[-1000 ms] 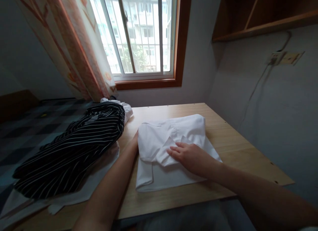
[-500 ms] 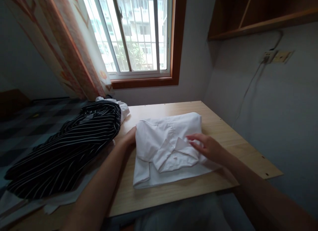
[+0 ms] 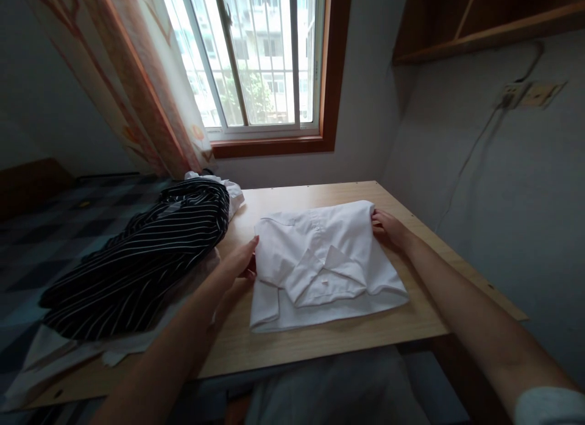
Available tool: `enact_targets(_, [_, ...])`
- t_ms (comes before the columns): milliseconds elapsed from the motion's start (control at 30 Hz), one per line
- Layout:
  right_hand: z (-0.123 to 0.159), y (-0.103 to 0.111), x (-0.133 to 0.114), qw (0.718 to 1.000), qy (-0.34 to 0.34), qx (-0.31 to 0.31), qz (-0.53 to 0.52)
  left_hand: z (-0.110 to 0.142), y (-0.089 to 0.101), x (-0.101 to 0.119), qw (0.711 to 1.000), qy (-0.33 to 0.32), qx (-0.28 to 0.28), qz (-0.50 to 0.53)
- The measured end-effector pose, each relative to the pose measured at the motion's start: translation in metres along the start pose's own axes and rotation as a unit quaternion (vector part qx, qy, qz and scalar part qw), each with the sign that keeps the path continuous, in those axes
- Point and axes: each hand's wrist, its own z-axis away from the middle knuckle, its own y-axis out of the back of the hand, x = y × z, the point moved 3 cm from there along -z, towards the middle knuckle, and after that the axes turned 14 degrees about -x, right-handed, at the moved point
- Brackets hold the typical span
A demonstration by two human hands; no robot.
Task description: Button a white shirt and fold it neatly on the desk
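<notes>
A white button-up shirt lies folded on the wooden tabletop, its collar toward me and its button placket running away toward the window. My left hand is at the shirt's left edge, thumb against the side and fingers curled low there, some of them in shadow. At the far right corner, my right hand grips the cloth, fingertips partly hidden by the fabric.
On the left, a black-and-white striped garment is heaped over white cloth, beside a checked bedspread. A window is behind the table. A cable hangs from a wall socket at right.
My right hand has moved from above the collar to the shirt's far right corner and taken hold. More of my left hand now shows at the left edge. The view has shifted slightly.
</notes>
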Motion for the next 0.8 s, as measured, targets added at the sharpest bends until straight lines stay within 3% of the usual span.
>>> enact_targets(133, [0.001, -0.005, -0.014, 0.981, 0.016, -0.03, -0.192, 0.012, -0.015, -0.014, 0.999, -0.034, -0.018, -0.019])
enact_targets(233, [0.007, -0.007, -0.028, 0.963, 0.033, -0.086, -0.252, 0.012, -0.019, -0.026, 0.996, -0.083, -0.015, 0.021])
enact_targets(333, [0.015, -0.008, -0.039, 0.956, 0.015, -0.119, -0.267, 0.017, -0.021, -0.033, 0.995, -0.089, -0.005, 0.051])
enact_targets(567, [0.025, -0.018, -0.049, 0.965, -0.022, -0.014, -0.259, 0.043, -0.027, -0.036, 0.988, -0.065, -0.051, 0.13])
enact_targets(633, [0.025, -0.019, -0.05, 0.954, -0.01, 0.03, -0.297, 0.046, -0.023, -0.039, 0.992, -0.085, -0.03, 0.083])
enact_targets(700, [0.026, -0.016, -0.052, 0.944, -0.007, 0.061, -0.325, 0.05, -0.02, -0.038, 0.992, -0.118, 0.004, -0.049])
enact_targets(800, [0.028, -0.005, -0.057, 0.948, -0.058, 0.065, -0.307, 0.058, -0.019, -0.031, 0.939, -0.162, 0.063, -0.296])
